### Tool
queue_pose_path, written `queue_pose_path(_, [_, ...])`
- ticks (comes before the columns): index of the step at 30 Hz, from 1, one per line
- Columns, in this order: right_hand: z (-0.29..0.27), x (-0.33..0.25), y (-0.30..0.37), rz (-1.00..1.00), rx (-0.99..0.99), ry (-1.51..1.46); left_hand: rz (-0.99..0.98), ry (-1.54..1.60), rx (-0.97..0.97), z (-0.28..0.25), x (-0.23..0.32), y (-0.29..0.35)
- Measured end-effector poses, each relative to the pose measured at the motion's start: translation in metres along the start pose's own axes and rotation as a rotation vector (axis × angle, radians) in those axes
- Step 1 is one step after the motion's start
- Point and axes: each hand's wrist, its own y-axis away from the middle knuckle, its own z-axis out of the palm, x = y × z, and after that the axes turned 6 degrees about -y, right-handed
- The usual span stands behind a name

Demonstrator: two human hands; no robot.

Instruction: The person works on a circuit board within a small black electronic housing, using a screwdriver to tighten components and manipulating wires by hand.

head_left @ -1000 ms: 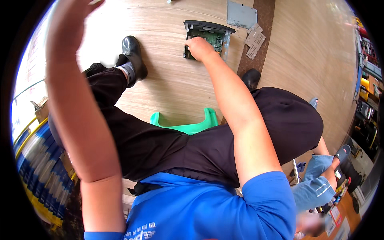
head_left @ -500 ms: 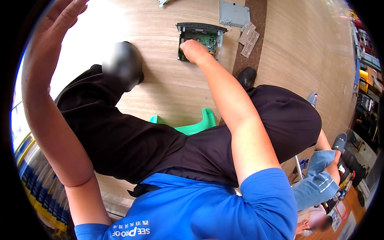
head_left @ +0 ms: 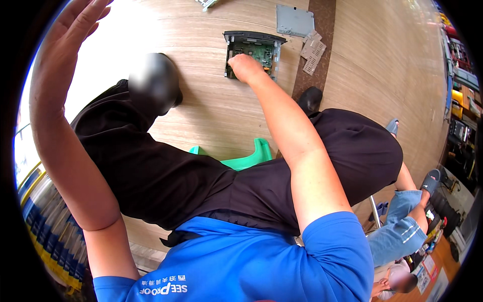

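Note:
An opened electronic unit (head_left: 259,50) lies on the floor ahead, its long black front panel on the far side and a green circuit board showing inside the metal frame. My right hand (head_left: 245,68) reaches into its near left part with the fingers curled closed. Whatever they grip, if anything, is hidden under the hand. My left hand (head_left: 70,31) is raised at the upper left, away from the unit, with its fingers stretched out and nothing in it.
Beyond the unit to the right lie a flat grey metal plate (head_left: 295,20) and a perforated metal piece (head_left: 314,55). A green plastic stool (head_left: 249,160) is beneath me. My shoes flank the unit. Another person in jeans (head_left: 397,236) sits at the lower right, near cluttered shelves.
The whole view has shifted slightly. My right hand stays at the unit's near left part, fingers still curled, and my left hand stays raised.

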Motion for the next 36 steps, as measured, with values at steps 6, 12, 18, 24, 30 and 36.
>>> queue_pose_path(6, [0.007, 0.004, 0.003, -0.026, 0.085, -0.027, 0.073, -0.16, 0.078, 0.012, 0.005, 0.009])
queue_pose_path(12, [0.011, 0.007, -0.003, -0.013, 0.088, -0.057, 0.012, -0.165, 0.075, 0.014, 0.011, 0.011])
queue_pose_path(18, [0.015, 0.007, -0.005, -0.029, 0.112, -0.072, 0.119, -0.024, 0.077, 0.012, -0.012, 0.005])
queue_pose_path(24, [0.013, 0.006, -0.002, -0.018, 0.122, -0.077, 0.092, -0.063, 0.07, 0.014, -0.006, 0.008])
queue_pose_path(30, [0.015, 0.007, -0.001, 0.02, 0.133, -0.126, 0.068, -0.077, 0.06, 0.015, -0.002, 0.009])
queue_pose_path(36, [0.015, 0.008, -0.003, 0.014, 0.119, -0.109, 0.205, -0.066, 0.073, 0.012, -0.016, 0.011])
